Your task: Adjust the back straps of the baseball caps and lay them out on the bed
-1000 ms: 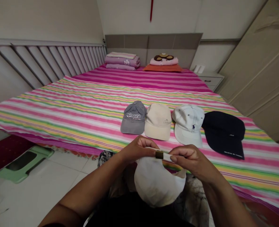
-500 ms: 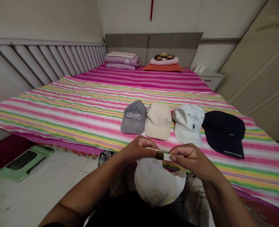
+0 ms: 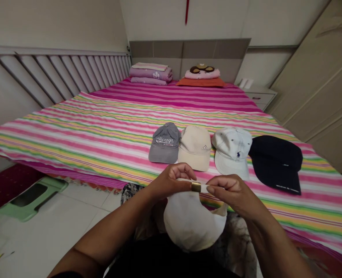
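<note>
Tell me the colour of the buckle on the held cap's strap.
The buckle is gold-coloured; it shows in the head view, the only one.

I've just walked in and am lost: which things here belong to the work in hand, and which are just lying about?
Part of the work:
white cap, held near its buckle by left hand and right hand
probably grey cap, beige cap, pale cap, dark cap, in a row

Just lying about:
green stool
folded purple bedding
nightstand
</note>
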Tool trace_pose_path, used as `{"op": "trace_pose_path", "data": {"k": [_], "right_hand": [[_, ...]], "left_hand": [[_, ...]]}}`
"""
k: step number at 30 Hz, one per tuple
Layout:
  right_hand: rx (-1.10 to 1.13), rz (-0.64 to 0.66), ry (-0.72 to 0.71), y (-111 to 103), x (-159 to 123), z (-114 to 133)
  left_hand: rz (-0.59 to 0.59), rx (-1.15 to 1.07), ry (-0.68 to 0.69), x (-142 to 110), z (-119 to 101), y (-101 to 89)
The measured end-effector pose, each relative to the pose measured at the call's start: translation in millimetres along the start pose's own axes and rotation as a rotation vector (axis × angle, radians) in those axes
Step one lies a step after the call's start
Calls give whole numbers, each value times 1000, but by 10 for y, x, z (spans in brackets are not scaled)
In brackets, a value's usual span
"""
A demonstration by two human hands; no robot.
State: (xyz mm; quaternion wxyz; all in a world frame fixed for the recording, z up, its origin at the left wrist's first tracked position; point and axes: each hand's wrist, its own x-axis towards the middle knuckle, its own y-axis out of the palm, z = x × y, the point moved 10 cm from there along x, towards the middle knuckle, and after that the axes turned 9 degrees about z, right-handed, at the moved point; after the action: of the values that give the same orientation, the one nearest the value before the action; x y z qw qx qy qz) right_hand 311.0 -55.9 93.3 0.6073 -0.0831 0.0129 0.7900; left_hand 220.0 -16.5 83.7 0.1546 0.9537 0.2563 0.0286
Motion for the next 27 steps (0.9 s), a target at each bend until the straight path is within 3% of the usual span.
{"op": "trace_pose_path", "data": {"k": [7,14,20,27], "right_hand": [[88,-57,15,-50,37,-141],[188,-103,36,-47,31,-203],[185,-126,11,-45,32,-185],[218,-102,18,9,49,-226]], "left_hand": [[-97,76,56,-9,-8,-68],[33,126,71,-23,-6,-8],[-113,274,123,-33,-102,-75],[-158,510,304,-77,-293,-40]]}}
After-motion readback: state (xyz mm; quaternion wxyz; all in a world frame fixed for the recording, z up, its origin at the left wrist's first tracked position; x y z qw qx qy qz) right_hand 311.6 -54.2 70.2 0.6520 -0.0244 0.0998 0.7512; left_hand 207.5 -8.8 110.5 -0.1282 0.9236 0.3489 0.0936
